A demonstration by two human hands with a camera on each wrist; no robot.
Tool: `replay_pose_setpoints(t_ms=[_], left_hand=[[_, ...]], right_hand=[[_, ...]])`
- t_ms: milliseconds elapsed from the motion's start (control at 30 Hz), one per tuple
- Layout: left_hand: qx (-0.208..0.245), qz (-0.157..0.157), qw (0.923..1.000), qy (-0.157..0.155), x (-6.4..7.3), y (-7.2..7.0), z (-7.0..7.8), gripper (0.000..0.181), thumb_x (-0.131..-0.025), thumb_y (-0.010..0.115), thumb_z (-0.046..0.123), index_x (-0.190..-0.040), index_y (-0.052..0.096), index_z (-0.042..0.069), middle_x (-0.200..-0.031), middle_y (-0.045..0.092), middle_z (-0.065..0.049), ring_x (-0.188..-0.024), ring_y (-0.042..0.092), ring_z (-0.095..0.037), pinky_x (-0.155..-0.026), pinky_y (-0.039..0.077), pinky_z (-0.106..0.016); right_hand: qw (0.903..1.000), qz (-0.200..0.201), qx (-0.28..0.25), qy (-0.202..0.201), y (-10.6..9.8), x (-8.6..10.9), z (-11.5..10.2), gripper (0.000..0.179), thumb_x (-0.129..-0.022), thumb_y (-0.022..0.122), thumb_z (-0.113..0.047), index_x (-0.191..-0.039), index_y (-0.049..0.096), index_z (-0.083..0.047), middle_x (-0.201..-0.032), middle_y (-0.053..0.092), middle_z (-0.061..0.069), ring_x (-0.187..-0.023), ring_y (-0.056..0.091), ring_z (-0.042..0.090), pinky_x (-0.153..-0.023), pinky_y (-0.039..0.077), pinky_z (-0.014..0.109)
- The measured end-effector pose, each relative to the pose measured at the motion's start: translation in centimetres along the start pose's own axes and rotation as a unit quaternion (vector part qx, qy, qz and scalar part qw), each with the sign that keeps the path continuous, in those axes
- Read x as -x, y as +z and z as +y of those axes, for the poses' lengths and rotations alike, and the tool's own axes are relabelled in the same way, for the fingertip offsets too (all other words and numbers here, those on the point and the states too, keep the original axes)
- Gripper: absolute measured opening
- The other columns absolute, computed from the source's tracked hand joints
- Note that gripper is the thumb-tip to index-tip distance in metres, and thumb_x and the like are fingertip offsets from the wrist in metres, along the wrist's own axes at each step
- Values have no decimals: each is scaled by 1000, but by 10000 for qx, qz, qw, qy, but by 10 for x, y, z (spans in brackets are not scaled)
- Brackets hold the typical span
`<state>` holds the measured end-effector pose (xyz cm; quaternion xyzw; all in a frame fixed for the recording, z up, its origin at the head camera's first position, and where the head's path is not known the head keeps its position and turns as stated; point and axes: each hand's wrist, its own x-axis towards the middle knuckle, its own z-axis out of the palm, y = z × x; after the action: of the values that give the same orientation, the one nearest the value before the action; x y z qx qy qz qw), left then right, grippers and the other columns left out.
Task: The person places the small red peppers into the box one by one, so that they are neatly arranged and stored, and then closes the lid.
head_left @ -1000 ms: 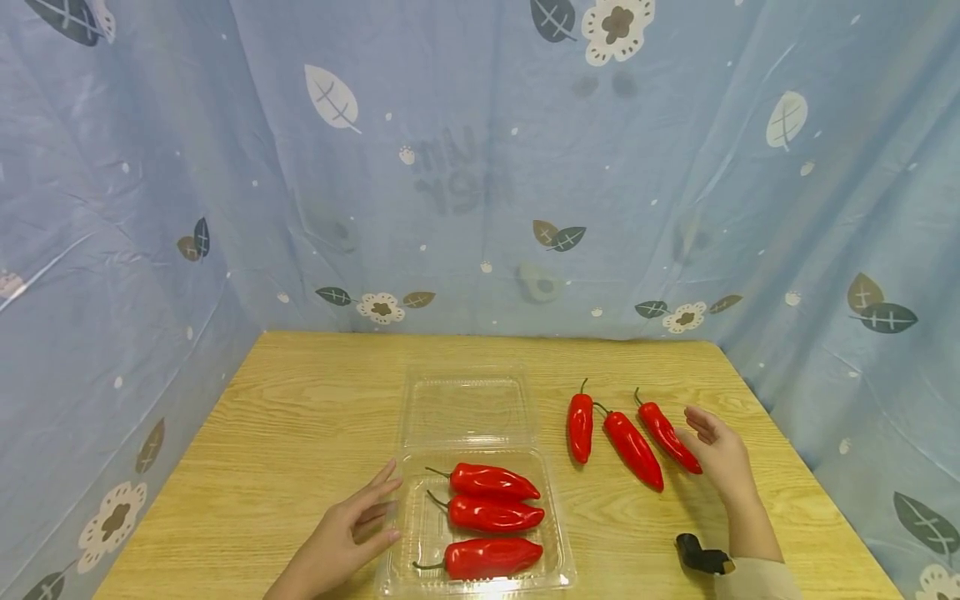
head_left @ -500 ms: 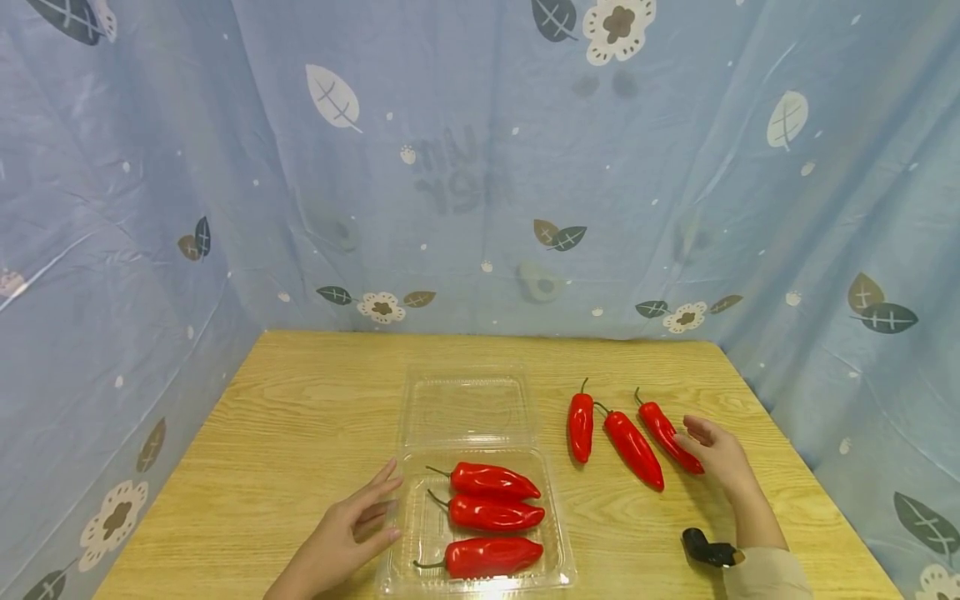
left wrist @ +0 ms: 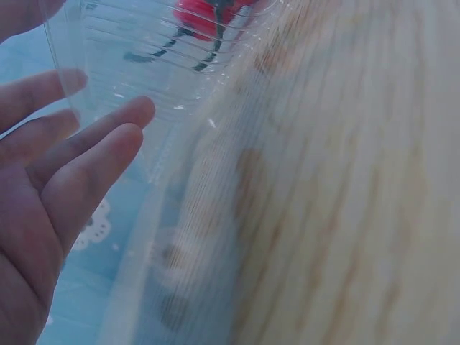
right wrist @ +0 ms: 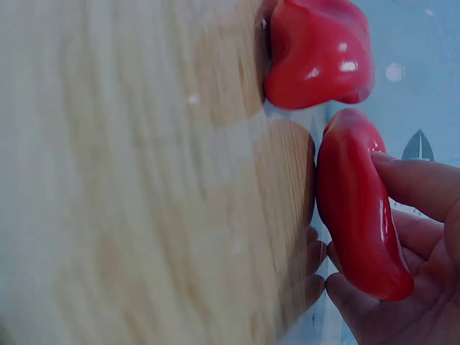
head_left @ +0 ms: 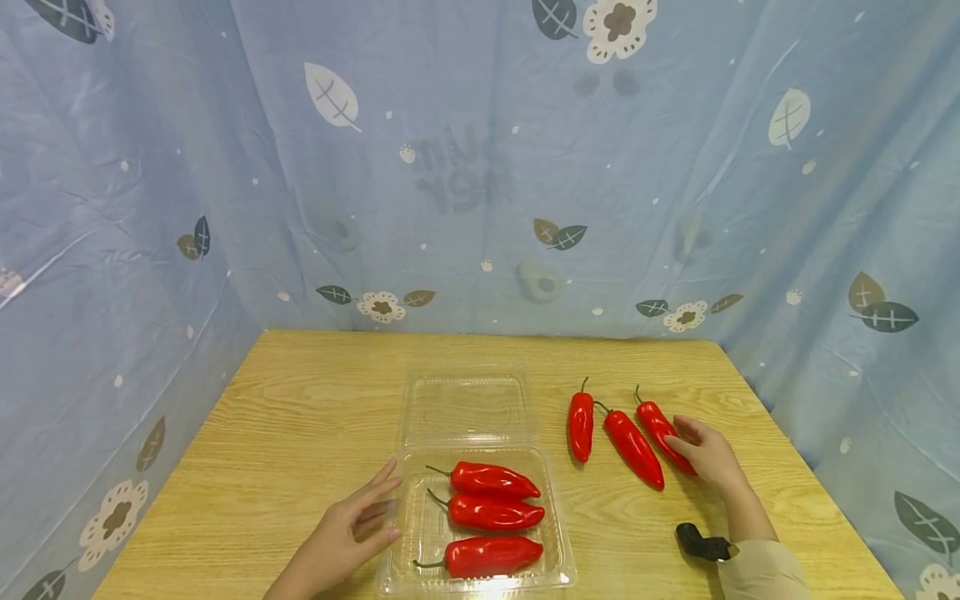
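My right hand (head_left: 708, 454) is at the rightmost red chili pepper (head_left: 656, 427) on the table. In the right wrist view the thumb lies against this pepper (right wrist: 359, 215) on one side, with the fingers curled round the other. The left hand (head_left: 348, 525) holds nothing; its loosely spread fingers are at the left wall of a clear plastic clamshell box (head_left: 405, 533). Whether they touch the wall is hard to tell. Inside the box lie an upper pepper (head_left: 491, 481), a middle pepper (head_left: 495, 513) and a lower pepper (head_left: 491, 557), stems pointing left.
Left of the gripped pepper lie a slanted pepper (head_left: 633, 450) and a more upright pepper (head_left: 581, 427). The box's transparent lid (head_left: 468, 408) is folded back flat behind it. A wrist camera (head_left: 701, 543) sits by the right sleeve. Blue patterned curtains (head_left: 480, 167) surround the wooden table (head_left: 315, 392).
My right hand has moved slightly left, from beside the rightmost pepper to round it, and that pepper has shifted very slightly. The left hand and the box stay put.
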<state>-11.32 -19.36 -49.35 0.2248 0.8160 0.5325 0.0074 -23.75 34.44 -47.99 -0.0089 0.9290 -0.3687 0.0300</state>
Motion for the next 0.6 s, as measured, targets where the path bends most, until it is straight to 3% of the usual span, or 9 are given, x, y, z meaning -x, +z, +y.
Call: replay_pose_setpoints(t_ms=[600], left_hand=[[-83, -11, 9999, 66, 0, 0, -1, 59, -90, 65, 16, -141, 40, 1, -156, 20, -18, -120, 52, -40, -94, 52, -36]], right_hand=[[9998, 18, 210, -67, 8, 2, -5, 62, -97, 54, -27, -138, 34, 14, -137, 40, 37, -125, 40, 51, -102, 37, 61]])
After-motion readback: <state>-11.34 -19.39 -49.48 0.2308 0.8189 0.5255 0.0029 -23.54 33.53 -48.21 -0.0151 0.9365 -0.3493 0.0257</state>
